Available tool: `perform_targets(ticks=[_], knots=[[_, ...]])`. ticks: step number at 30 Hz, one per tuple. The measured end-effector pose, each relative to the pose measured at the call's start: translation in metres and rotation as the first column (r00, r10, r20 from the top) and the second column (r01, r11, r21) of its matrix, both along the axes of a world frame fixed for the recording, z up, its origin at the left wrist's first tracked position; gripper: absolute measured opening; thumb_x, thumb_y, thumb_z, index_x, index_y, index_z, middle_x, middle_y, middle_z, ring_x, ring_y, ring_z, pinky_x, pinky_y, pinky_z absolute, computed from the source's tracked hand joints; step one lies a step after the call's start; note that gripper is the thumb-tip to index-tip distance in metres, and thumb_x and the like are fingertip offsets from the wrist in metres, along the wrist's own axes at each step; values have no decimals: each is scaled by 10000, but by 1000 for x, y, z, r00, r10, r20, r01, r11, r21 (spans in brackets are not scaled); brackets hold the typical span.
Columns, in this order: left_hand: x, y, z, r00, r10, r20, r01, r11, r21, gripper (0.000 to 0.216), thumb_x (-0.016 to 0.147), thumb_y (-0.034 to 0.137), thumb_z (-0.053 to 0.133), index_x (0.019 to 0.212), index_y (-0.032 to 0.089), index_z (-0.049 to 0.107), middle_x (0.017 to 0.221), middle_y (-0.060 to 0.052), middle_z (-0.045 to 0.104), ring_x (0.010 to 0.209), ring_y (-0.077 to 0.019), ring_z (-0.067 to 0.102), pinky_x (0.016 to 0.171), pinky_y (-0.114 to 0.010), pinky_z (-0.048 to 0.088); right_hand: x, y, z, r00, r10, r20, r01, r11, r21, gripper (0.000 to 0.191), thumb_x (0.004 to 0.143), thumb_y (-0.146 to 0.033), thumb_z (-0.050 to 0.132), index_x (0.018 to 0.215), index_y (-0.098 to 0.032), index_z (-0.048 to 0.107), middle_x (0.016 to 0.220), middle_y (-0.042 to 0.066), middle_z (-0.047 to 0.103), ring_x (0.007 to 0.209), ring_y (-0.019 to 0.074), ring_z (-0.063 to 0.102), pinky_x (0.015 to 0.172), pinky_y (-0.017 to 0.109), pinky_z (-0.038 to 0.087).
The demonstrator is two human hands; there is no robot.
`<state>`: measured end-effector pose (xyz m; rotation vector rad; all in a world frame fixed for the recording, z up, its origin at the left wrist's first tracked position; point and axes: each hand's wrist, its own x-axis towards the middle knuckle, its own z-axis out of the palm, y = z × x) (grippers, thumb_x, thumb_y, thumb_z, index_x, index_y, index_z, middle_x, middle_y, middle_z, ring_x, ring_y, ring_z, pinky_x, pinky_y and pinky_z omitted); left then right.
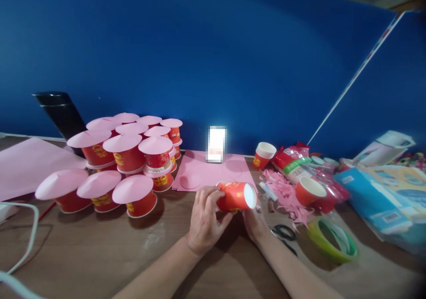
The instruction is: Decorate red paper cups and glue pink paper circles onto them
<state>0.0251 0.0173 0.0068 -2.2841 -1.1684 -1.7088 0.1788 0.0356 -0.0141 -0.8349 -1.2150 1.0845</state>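
A red paper cup (pixel 234 196) with yellow print lies sideways in the air above the table, its white end facing right. My left hand (pixel 207 217) is closed around the cup's left end, thumb below and fingers over the side. Under the cup's right end is my right hand (pixel 254 226), its fingers curled against it and partly hidden behind it. Just beyond the hands, pink paper sheets (pixel 213 175) lie flat beneath a lit phone (pixel 216 144) that leans against the blue partition.
Left stand red cups topped with pink paper cones (pixel 135 190), some stacked, before a black bottle (pixel 60 112). At right are stacked cups (pixel 264 153), pink paper scraps (pixel 288 197), an open cup (pixel 309 191), scissors (pixel 284 232), a tape roll (pixel 314 241) and a blue package (pixel 372 201).
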Motion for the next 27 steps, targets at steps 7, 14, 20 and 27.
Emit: perform_targets(ticks=[7,14,20,27], knots=[[1,-1,1,1000,-4,-13,5,1000,24,471,725,191,705,1117,184,444,1081,-120,538,1015,-241,513,877,-423,468,-2,0,-3,999,-19,-30,19,1000,-15,304,846,-346,570,1112,-221,648,1148,89,673,1046,257,628,932,406,508],[1,-3,3,999,-1,-38,2,999,36,446,745,186,687,1114,201,438,1092,-124,531,1028,-247,509,883,-434,469,-2,0,-2,998,-38,42,37,999,16,319,857,-371,544,1119,-221,647,996,103,711,952,261,656,818,408,553],[-1,-4,5,999,2,-48,1,998,60,460,728,176,702,1107,186,442,1085,-128,532,1021,-244,515,892,-419,467,-5,-1,2,999,-27,41,27,1000,-10,329,841,-401,554,1083,-203,659,1005,105,710,966,263,649,820,397,549],[0,-3,2,1000,-26,-10,25,999,-21,492,741,190,683,1160,195,426,1110,-123,534,1046,-250,517,906,-437,459,-5,-3,7,999,-50,21,50,999,10,303,825,-406,577,1063,-234,651,1076,93,695,1000,260,644,856,402,530]])
